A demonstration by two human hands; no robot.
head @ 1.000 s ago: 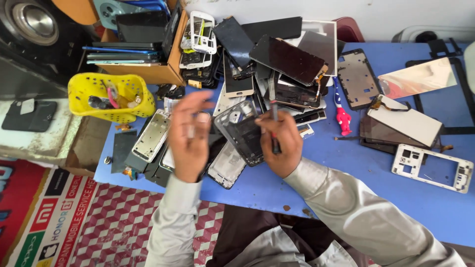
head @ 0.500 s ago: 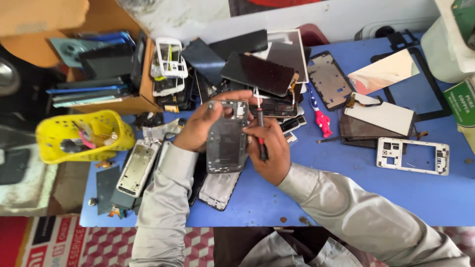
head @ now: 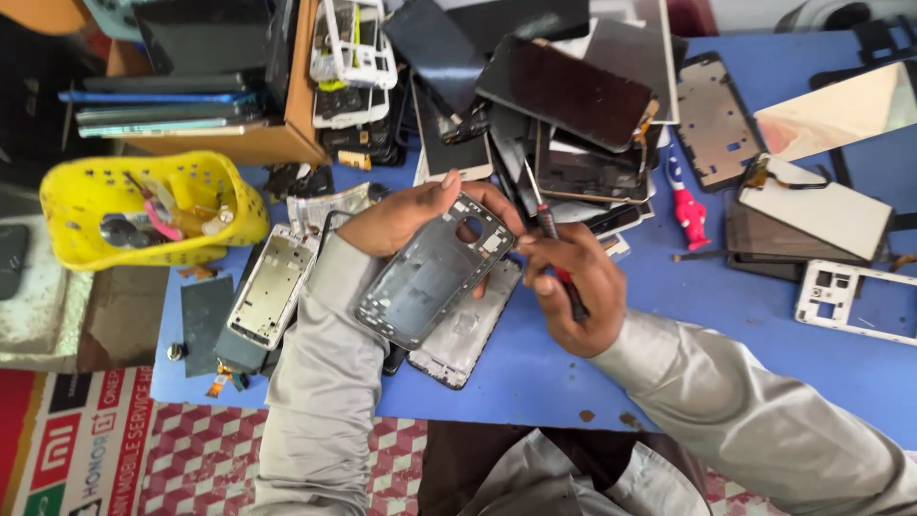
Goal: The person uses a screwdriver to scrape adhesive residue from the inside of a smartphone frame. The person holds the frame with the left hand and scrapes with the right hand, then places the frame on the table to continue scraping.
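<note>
The left hand grips a dark phone frame by its upper end, thumb and fingers wrapped round the edge near the round camera opening, and holds it tilted above the blue table. The right hand is closed round a small screwdriver with a red and black handle, its thin shaft pointing up and away beside the frame's upper right corner; whether the tip touches anything I cannot tell. To work on that corner well, the frame wants a firm, steady hold with the left fingers kept clear of the tip, and the driver should stand square to the screw head with light pressure (small screws strip easily). The frame lies between the two hands, just left of the right hand's knuckles, and directly over another stripped phone frame lying flat on the table.
</note>
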